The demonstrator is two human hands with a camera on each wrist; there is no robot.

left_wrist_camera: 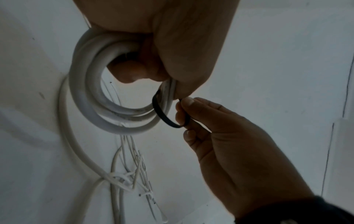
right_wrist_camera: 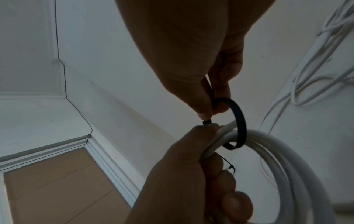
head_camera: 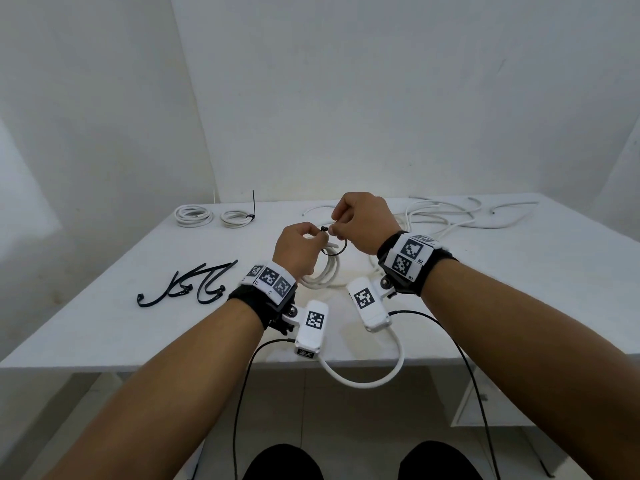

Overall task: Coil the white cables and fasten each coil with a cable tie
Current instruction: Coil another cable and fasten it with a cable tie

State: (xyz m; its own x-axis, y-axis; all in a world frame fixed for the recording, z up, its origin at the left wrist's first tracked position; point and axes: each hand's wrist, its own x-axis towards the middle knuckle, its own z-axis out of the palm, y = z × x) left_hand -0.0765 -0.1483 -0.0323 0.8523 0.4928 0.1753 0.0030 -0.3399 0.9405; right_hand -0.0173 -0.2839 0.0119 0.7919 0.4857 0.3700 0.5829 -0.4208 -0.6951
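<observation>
**Tie looped round the held coil**

Head view: over the middle of the white counter [head_camera: 104,327], the left hand [head_camera: 298,252] grips a white coil [head_camera: 323,271], fingers curled round it. The right hand [head_camera: 363,220] pinches a black tie [head_camera: 337,249] looped round the coil. Two finished coils [head_camera: 213,216] lie far left, spare ties [head_camera: 187,285] near left, loose cables [head_camera: 450,216] far right.

Left wrist view: the left hand [left_wrist_camera: 172,45] clasps the coil [left_wrist_camera: 86,91]; the right hand [left_wrist_camera: 229,144] pinches the tie [left_wrist_camera: 162,113].

Right wrist view: the right hand's [right_wrist_camera: 191,53] thumb and finger nip the tie [right_wrist_camera: 240,121] near its head; the left hand [right_wrist_camera: 182,174] holds the coil [right_wrist_camera: 277,166].
</observation>
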